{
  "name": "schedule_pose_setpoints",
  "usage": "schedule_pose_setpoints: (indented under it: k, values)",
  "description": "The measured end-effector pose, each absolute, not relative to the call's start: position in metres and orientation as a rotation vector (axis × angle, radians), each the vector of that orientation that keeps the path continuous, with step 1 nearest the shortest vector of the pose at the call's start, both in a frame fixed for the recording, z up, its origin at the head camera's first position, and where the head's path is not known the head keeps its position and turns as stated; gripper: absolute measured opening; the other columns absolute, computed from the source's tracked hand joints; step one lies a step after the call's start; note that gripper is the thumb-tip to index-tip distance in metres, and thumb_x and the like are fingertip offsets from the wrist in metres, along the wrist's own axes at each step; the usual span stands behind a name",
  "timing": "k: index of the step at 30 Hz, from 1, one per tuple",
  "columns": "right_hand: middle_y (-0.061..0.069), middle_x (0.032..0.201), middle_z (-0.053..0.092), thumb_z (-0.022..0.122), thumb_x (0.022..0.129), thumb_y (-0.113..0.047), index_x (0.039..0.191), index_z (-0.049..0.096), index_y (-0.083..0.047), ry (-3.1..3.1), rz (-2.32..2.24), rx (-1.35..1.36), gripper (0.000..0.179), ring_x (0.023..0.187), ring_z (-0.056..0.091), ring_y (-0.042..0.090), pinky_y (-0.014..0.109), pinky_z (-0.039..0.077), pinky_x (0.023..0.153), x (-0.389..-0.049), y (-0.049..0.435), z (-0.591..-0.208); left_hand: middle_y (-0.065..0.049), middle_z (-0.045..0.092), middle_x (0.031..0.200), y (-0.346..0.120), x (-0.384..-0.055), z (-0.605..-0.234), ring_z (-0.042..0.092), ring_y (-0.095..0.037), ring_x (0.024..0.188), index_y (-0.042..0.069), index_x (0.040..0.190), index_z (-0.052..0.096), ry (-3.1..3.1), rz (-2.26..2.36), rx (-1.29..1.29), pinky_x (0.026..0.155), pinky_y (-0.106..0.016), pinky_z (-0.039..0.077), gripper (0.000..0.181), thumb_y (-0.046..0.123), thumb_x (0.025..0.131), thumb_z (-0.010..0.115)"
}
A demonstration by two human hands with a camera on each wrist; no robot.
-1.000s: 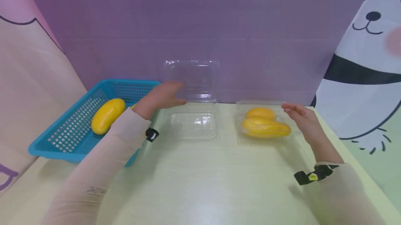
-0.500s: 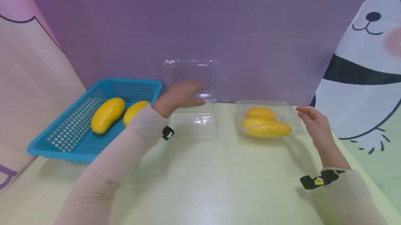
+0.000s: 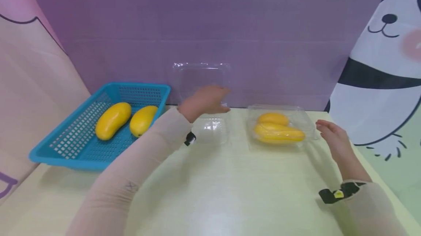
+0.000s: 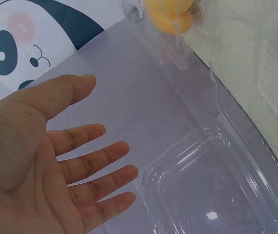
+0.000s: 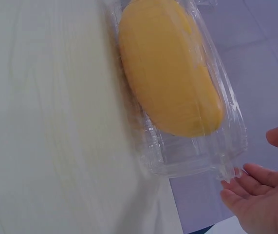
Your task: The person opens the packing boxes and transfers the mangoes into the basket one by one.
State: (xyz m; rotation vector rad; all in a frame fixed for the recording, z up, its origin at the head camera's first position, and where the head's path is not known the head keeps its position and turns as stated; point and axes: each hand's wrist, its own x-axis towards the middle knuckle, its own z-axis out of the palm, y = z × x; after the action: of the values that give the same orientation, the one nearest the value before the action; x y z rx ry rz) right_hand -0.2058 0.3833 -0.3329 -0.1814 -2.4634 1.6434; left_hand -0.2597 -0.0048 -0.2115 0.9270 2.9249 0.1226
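Observation:
My left hand reaches over an opened clear plastic clamshell box, overlapping its raised lid in the head view. Its fingers are straight and spread, holding nothing, as the left wrist view confirms. To the right, a second clear clamshell box has its lid folded over two yellow mangoes. My right hand is beside this box's right end. In the right wrist view its fingertips are right at the box's corner tab, thumb apart, fingers loosely bent.
A blue plastic basket stands at the left of the table, with two more mangoes inside. Behind the table rises a purple backdrop. A panda-printed cloth hangs on the right.
My left hand has moved right, away from the basket and across the opened box, uncovering the basket's second mango. My right hand has shifted right and slightly toward me along the filled box's end.

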Motion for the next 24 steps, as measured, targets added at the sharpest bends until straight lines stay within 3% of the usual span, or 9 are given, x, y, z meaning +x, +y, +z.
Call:
schedule_pose_setpoints:
  k: [3, 7, 9, 11, 13, 15, 18, 20, 24]
  values:
    - [-0.030, 0.095, 0.053, 0.050, 0.097, -0.027, 0.107, 0.053, -0.028, -2.345, 1.865, -0.116, 0.011, 0.092, 0.048, -0.014, 0.026, 0.026, 0.112, -0.208, 0.387, -0.338, -0.007, 0.039, 0.147, 0.002, -0.259, -0.212, 0.035, -0.026, 0.135, 0.012, 0.146, 0.034, 2.908, 0.141, 0.955, 0.111, -0.042, 0.029, 0.066, 0.039, 0.091, 0.060]
    - [-0.028, 0.097, 0.052, 0.051, 0.097, -0.028, 0.142, 0.037, -0.013, -2.290, 2.097, -0.099, 0.050, 0.091, 0.049, -0.014, 0.028, 0.016, 0.115, -0.210, 0.389, -0.341, -0.005, 0.039, 0.148, 0.012, -0.259, -0.214, 0.035, -0.023, 0.135, 0.013, 0.147, 0.032, 2.892, 0.114, 0.967, 0.112, -0.038, 0.028, 0.067, 0.039, 0.091, 0.059]
    - [-0.027, 0.098, 0.053, 0.051, 0.097, -0.029, 0.149, 0.015, -0.001, -2.267, 2.205, -0.100, 0.069, 0.091, 0.050, -0.013, 0.027, 0.013, 0.115, -0.211, 0.390, -0.341, -0.003, 0.038, 0.149, 0.018, -0.258, -0.215, 0.034, -0.022, 0.136, 0.014, 0.147, 0.032, 2.880, 0.108, 0.961, 0.112, -0.037, 0.027, 0.067, 0.039, 0.091, 0.059]
    - [-0.028, 0.096, 0.053, 0.049, 0.098, -0.029, 0.150, 0.008, -0.001, -2.252, 2.281, -0.100, 0.072, 0.091, 0.050, -0.012, 0.026, 0.010, 0.115, -0.212, 0.389, -0.342, -0.002, 0.036, 0.150, 0.022, -0.257, -0.216, 0.032, -0.021, 0.137, 0.015, 0.147, 0.031, 2.866, 0.106, 0.957, 0.112, -0.036, 0.027, 0.068, 0.040, 0.091, 0.059]
    - [-0.029, 0.099, 0.052, 0.048, 0.098, -0.030, 0.150, 0.007, -0.002, -2.282, 2.283, -0.112, 0.072, 0.105, 0.047, -0.007, 0.027, 0.007, 0.115, -0.213, 0.389, -0.343, -0.002, 0.036, 0.150, 0.027, -0.257, -0.218, 0.032, -0.021, 0.137, 0.015, 0.147, 0.032, 2.858, 0.105, 0.975, 0.113, -0.036, 0.026, 0.067, 0.040, 0.091, 0.059]
    - [-0.016, 0.120, 0.052, 0.047, 0.098, -0.033, 0.150, 0.003, -0.002, -2.355, 2.238, -0.135, 0.074, 0.127, 0.036, 0.003, 0.029, 0.005, 0.116, -0.215, 0.388, -0.344, -0.002, 0.036, 0.149, 0.031, -0.256, -0.219, 0.032, -0.022, 0.137, 0.014, 0.146, 0.034, 2.854, 0.102, 1.003, 0.113, -0.036, 0.026, 0.065, 0.039, 0.091, 0.059]
    - [0.009, 0.155, 0.017, 0.044, 0.098, -0.037, 0.147, -0.008, 0.003, -2.490, 2.135, -0.160, 0.082, 0.144, 0.002, 0.020, 0.036, 0.002, 0.116, -0.217, 0.387, -0.344, -0.003, 0.040, 0.147, 0.037, -0.256, -0.223, 0.035, -0.022, 0.136, 0.013, 0.145, 0.037, 2.852, 0.098, 1.073, 0.113, -0.034, 0.026, 0.062, 0.037, 0.091, 0.059]
    - [0.014, 0.156, -0.012, 0.043, 0.098, -0.039, 0.146, -0.011, 0.003, -2.564, 2.087, -0.165, 0.083, 0.143, -0.008, 0.030, 0.041, 0.001, 0.115, -0.218, 0.387, -0.344, -0.003, 0.041, 0.147, 0.041, -0.256, -0.226, 0.036, -0.021, 0.135, 0.013, 0.144, 0.038, 2.839, 0.113, 1.095, 0.112, -0.034, 0.027, 0.062, 0.037, 0.091, 0.059]
    - [0.022, 0.153, -0.015, 0.043, 0.099, -0.037, 0.145, -0.014, 0.004, -2.666, 2.013, -0.119, 0.084, 0.141, -0.005, 0.037, 0.048, 0.005, 0.114, -0.217, 0.386, -0.346, -0.002, 0.039, 0.148, 0.049, -0.256, -0.233, 0.035, -0.020, 0.136, 0.014, 0.145, 0.037, 2.816, 0.120, 1.082, 0.112, -0.034, 0.027, 0.062, 0.038, 0.092, 0.058]
